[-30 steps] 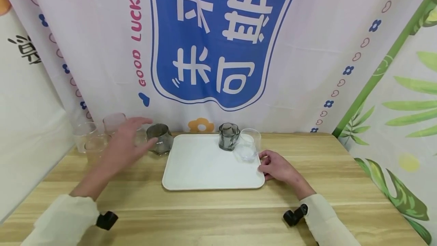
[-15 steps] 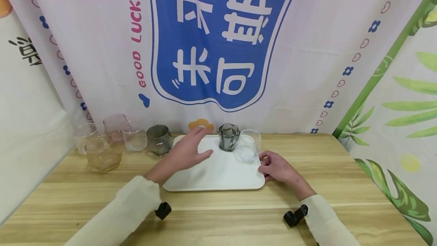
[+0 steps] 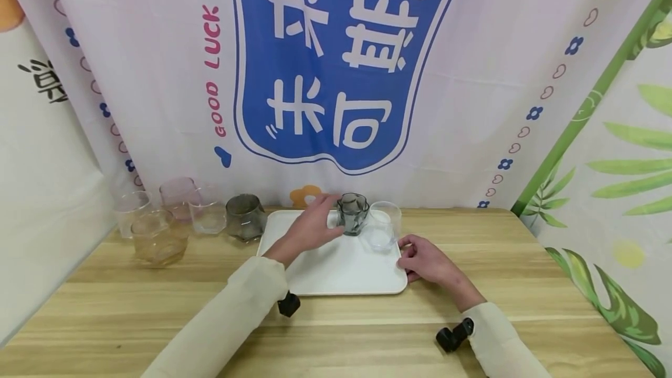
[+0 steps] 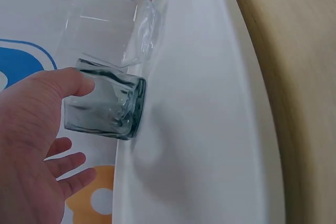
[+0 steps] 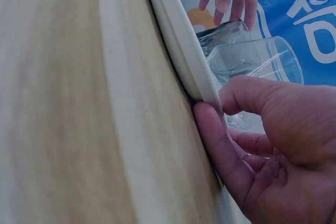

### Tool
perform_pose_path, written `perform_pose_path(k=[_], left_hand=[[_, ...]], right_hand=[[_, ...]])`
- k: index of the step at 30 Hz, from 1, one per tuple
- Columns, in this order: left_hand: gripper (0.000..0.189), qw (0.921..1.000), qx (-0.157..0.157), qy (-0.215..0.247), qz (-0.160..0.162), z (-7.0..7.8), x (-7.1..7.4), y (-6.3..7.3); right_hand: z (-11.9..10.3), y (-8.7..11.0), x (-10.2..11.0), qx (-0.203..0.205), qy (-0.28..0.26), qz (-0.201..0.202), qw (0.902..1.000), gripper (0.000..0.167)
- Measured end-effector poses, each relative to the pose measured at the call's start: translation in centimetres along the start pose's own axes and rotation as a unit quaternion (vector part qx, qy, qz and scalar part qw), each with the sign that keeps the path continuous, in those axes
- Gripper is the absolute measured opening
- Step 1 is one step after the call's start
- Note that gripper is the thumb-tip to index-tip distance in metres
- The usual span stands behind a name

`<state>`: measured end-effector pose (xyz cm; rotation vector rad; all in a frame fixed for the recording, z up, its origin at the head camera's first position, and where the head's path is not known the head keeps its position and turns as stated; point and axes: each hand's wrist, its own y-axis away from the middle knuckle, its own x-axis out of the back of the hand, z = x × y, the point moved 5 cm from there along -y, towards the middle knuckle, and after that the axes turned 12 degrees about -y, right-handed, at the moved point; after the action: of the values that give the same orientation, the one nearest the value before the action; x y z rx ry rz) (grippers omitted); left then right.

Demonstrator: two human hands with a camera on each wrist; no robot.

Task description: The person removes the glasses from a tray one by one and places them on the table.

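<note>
A white tray (image 3: 346, 276) lies on the wooden table, bearing two cups near its back right corner. One is a smoky grey glass cup (image 4: 107, 100) with a wavy faceted wall; the other, a clear cup (image 3: 383, 232), stands just right of it. My left hand (image 3: 310, 231) is over the tray at the grey cup's left side, thumb and fingers spread apart; whether the thumb touches the glass I cannot tell. At the tray's right edge, my right hand (image 5: 283, 145) pinches the rim between thumb and index finger.
Several cups stand on the table left of the tray: a dark grey one (image 3: 245, 217), a clear one (image 3: 207, 214), an amber one (image 3: 159, 244), a pinkish one (image 3: 177, 194) and another clear one (image 3: 126, 214). A printed cloth (image 3: 462, 133) hangs behind the table.
My left hand has swept right from the cups on the left, across the tray, to the grey cup. My right hand has stayed at the tray's edge.
</note>
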<state>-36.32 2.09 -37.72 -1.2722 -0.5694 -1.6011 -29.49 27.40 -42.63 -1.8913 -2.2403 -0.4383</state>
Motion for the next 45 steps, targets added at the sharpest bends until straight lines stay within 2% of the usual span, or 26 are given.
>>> perform_pose_path(k=[4, 9, 17, 23, 33, 45], left_hand=[[0.082, 1.0, 0.003, -0.001, -0.003, 0.6, -0.9, -0.6], [0.09, 0.9999, 0.007, 0.012, 0.0, 1.2, -1.3, -1.2], [0.097, 0.999, 0.027, 0.011, -0.035, 1.2, -1.6, -2.4], [0.096, 0.9945, 0.054, 0.073, -0.051, 1.0, -2.0, -3.1], [0.091, 0.9887, 0.059, 0.13, -0.045, 1.0, -2.5, -3.6], [0.087, 0.9835, 0.074, 0.163, -0.024, 1.0, -2.3, -3.3]], right_hand=[[0.0, 0.1, 0.0, -0.002, -0.006, -0.004, 1.0, 0.038], [0.0, 0.2, 0.0, 0.002, -0.016, -0.01, 0.9998, 0.039], [0.0, 0.0, -0.2, 0.007, -0.016, -0.014, 0.9997, 0.038], [-0.1, 0.1, -0.2, 0.001, -0.016, -0.009, 0.9998, 0.037], [-0.1, 0.2, -0.1, -0.002, -0.009, -0.006, 0.9999, 0.037], [-0.2, 0.3, -0.3, 0.006, -0.023, -0.018, 0.9995, 0.04]])
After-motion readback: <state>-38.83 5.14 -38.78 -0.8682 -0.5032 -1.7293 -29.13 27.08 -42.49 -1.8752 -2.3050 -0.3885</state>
